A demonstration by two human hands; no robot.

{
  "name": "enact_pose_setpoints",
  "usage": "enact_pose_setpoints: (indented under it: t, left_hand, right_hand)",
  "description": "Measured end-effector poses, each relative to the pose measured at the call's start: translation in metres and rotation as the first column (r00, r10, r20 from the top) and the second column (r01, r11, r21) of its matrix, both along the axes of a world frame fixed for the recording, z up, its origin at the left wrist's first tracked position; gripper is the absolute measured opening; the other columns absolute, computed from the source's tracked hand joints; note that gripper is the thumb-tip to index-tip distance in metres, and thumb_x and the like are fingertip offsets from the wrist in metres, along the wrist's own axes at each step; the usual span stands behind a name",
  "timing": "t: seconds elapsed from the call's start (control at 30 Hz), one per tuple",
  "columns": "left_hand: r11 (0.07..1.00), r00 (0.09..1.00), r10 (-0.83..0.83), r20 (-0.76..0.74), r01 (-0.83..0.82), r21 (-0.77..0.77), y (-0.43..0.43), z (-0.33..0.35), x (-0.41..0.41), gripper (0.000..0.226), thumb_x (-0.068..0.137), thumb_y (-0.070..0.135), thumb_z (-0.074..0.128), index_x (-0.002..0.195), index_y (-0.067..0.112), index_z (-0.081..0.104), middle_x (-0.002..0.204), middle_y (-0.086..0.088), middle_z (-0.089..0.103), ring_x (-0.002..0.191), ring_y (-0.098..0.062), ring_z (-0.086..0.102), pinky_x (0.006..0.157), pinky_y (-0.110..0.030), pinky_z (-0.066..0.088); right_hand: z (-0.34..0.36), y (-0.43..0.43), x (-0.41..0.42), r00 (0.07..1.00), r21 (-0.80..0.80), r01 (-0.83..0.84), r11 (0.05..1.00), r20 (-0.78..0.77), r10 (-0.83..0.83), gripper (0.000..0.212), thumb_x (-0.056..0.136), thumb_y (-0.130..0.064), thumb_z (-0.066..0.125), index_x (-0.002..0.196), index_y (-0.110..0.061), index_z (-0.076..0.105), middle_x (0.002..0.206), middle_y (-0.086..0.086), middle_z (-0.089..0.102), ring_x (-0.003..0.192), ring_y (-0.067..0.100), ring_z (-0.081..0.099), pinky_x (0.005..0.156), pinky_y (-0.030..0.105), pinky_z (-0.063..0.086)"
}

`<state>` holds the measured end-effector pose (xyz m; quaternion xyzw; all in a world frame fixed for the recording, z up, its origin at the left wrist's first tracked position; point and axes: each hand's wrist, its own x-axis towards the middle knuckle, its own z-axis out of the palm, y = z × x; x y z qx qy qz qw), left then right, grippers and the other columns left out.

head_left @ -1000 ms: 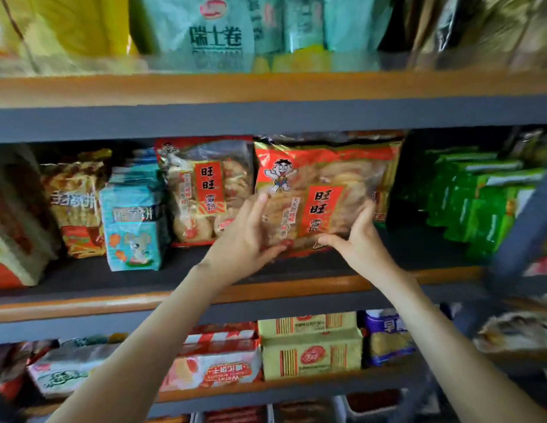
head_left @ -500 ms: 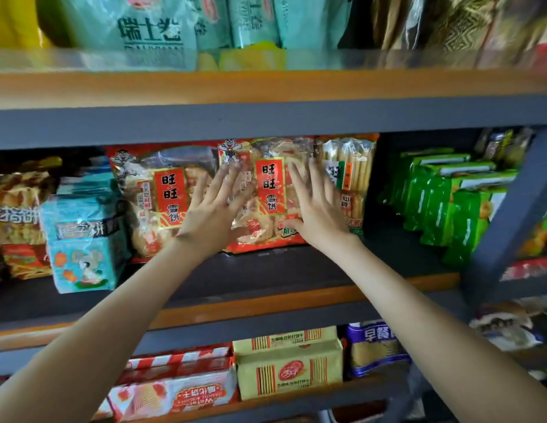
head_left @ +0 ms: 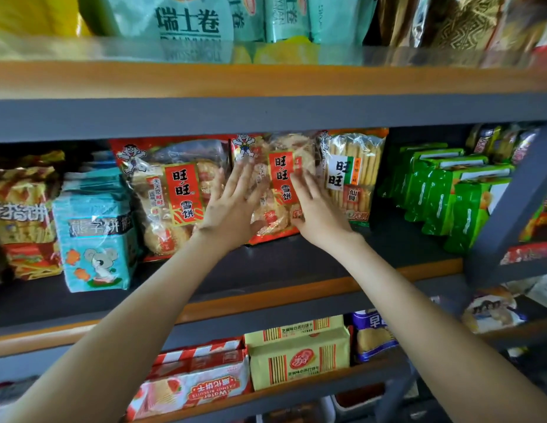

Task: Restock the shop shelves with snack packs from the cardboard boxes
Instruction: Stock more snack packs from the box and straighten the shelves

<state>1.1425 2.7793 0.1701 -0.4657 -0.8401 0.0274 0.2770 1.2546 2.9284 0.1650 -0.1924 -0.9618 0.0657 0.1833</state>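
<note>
A red and clear rice cracker pack [head_left: 278, 169] stands upright on the middle shelf [head_left: 296, 264], between a matching red pack [head_left: 174, 190] on its left and a pack of cracker sticks [head_left: 354, 172] on its right. My left hand [head_left: 232, 209] lies flat against the pack's left side with fingers straight and spread. Against its right lower part my right hand [head_left: 318, 209] presses, fingers straight. No cardboard box is in view.
Teal mouse-print packs [head_left: 95, 227] and orange snack bags [head_left: 21, 215] fill the shelf's left; green packs [head_left: 449, 196] stand at its right beside a grey upright post [head_left: 510, 209]. The shelf below holds yellow [head_left: 299, 355] and red wafer packs [head_left: 192, 380]. More bags sit above.
A second ago both hands held the red pack tilted in front of the shelf. It now stands upright further back, and my hands have flattened against its front.
</note>
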Motion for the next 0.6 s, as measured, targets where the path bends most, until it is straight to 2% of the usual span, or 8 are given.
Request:
enact_pose_setpoints:
  t: [0.1,0.17,0.23,0.27,0.33,0.43,0.5,0.6]
  left_hand:
    - [0.986,0.975,-0.112,0.191,0.085,0.145,-0.015,-0.002,0.012,0.07,0.093,0.047,0.052,0.151,0.022,0.022,0.16,-0.016,-0.005,0.147,-0.033,-0.009,0.119,-0.05,-0.003]
    - [0.943,0.937,-0.221,0.269,0.135,0.303,-0.035,-0.008,0.028,0.057,0.092,0.037,0.056,0.142,0.013,0.042,0.153,-0.02,0.028,0.144,-0.038,0.017,0.118,-0.053,0.015]
    - [0.857,0.885,-0.321,0.336,0.12,0.502,-0.064,-0.015,0.045,0.046,0.091,0.029,0.059,0.131,0.008,0.053,0.13,-0.017,0.055,0.125,-0.038,0.047,0.101,-0.049,0.042]
    - [0.812,0.852,-0.347,0.393,0.062,0.58,-0.081,-0.017,0.055,0.041,0.092,0.027,0.059,0.128,0.009,0.053,0.121,-0.013,0.06,0.113,-0.033,0.056,0.091,-0.043,0.048]
    - [0.724,0.818,-0.368,0.442,-0.047,0.689,-0.118,-0.024,0.076,0.035,0.093,0.026,0.056,0.126,0.013,0.053,0.111,-0.003,0.065,0.098,-0.021,0.062,0.081,-0.035,0.049]
    - [0.632,0.811,-0.328,0.485,-0.193,0.75,-0.17,-0.046,0.095,0.025,0.095,0.022,0.052,0.117,0.014,0.06,0.105,0.006,0.067,0.095,-0.006,0.063,0.078,-0.016,0.048]
    - [0.574,0.775,-0.246,0.583,-0.368,0.732,-0.202,-0.071,0.101,0.021,0.095,0.015,0.051,0.112,0.014,0.062,0.097,0.009,0.068,0.088,0.0,0.063,0.073,-0.007,0.044]
    - [0.409,0.636,-0.116,0.763,-0.67,0.62,-0.254,-0.113,0.113,0.024,0.094,0.006,0.051,0.109,0.018,0.064,0.087,0.014,0.067,0.077,0.011,0.059,0.066,-0.003,0.039]
  right_hand:
    - [0.0,-0.038,0.019,0.998,-0.123,0.003,0.992,-0.063,-0.011,0.069,0.097,-0.025,0.053,0.153,-0.019,0.013,0.16,0.006,0.01,0.147,0.025,0.01,0.115,0.038,0.023]
    - [-0.006,-0.067,0.03,0.984,-0.18,-0.025,0.983,-0.176,-0.007,0.057,0.096,-0.023,0.054,0.148,-0.014,0.031,0.151,0.005,0.032,0.139,0.023,0.029,0.11,0.034,0.03]
    - [-0.014,-0.098,0.036,0.94,-0.189,-0.104,0.976,-0.339,0.034,0.045,0.093,-0.018,0.058,0.137,-0.011,0.046,0.136,0.005,0.048,0.128,0.022,0.042,0.104,0.03,0.036]
    - [-0.017,-0.114,0.037,0.905,-0.184,-0.163,0.969,-0.419,0.073,0.04,0.092,-0.014,0.059,0.131,-0.01,0.052,0.128,0.005,0.053,0.122,0.022,0.047,0.101,0.027,0.038]
    - [-0.023,-0.145,0.034,0.824,-0.187,-0.317,0.93,-0.539,0.173,0.033,0.09,-0.008,0.06,0.122,-0.01,0.058,0.117,0.004,0.058,0.113,0.019,0.053,0.095,0.022,0.039]
    - [-0.036,-0.193,0.018,0.723,-0.193,-0.551,0.812,-0.597,0.348,0.031,0.087,-0.002,0.058,0.118,-0.007,0.06,0.108,-0.001,0.058,0.104,0.015,0.056,0.091,0.02,0.042]
    - [-0.055,-0.229,0.003,0.685,-0.246,-0.669,0.701,-0.571,0.453,0.03,0.086,0.0,0.055,0.115,-0.006,0.062,0.106,0.0,0.058,0.102,0.017,0.059,0.09,0.022,0.045]
    - [-0.094,-0.286,-0.01,0.637,-0.37,-0.771,0.518,-0.469,0.612,0.028,0.085,-0.004,0.054,0.111,-0.008,0.064,0.104,0.003,0.061,0.099,0.022,0.062,0.086,0.022,0.045]
